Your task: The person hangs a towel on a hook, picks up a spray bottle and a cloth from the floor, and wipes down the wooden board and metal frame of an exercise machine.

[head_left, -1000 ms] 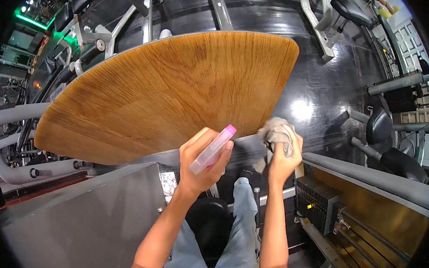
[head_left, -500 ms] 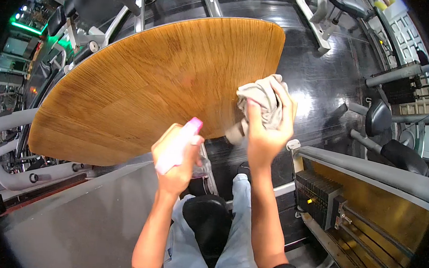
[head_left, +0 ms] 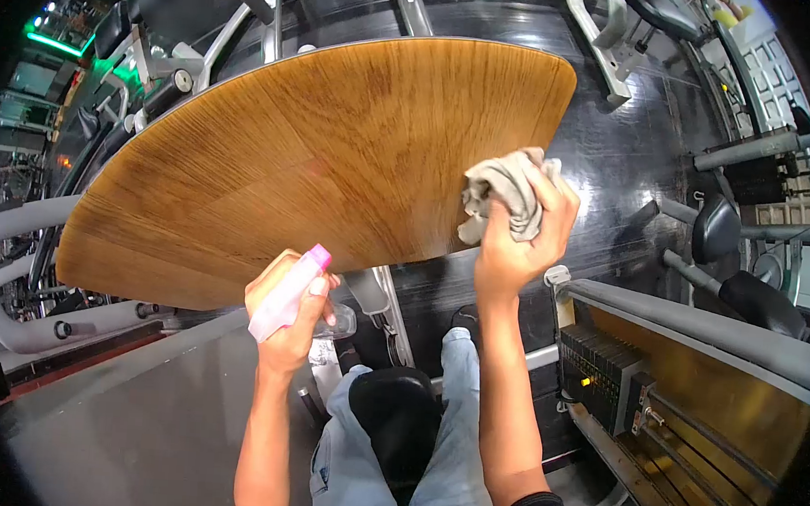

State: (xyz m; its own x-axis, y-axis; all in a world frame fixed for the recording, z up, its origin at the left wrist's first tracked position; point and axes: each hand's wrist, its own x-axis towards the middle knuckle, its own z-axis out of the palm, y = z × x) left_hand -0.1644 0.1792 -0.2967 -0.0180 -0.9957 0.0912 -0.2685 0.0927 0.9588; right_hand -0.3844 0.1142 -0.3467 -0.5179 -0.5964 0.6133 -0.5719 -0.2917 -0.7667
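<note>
A spray bottle (head_left: 289,294) with a pink nozzle is in my left hand (head_left: 292,316), whose fingers wrap round its head; part of its clear body shows beside the hand. This hand is at the near edge of a curved wooden board (head_left: 337,156), left of the middle. Bunched in my right hand (head_left: 527,233) is a grey-beige cloth (head_left: 509,190), which overlaps the board's right part in view. Whether the cloth touches the board I cannot tell.
A black seat (head_left: 395,419) lies between my legs. On the right stand a weight stack (head_left: 597,371) and a grey rail (head_left: 689,317). A grey panel (head_left: 154,414) fills the lower left. Gym machines surround the dark floor (head_left: 614,164).
My left hand has moved left with the spray bottle. My right hand has moved up from its place a second ago, and the cloth is now higher, over the board's right part.
</note>
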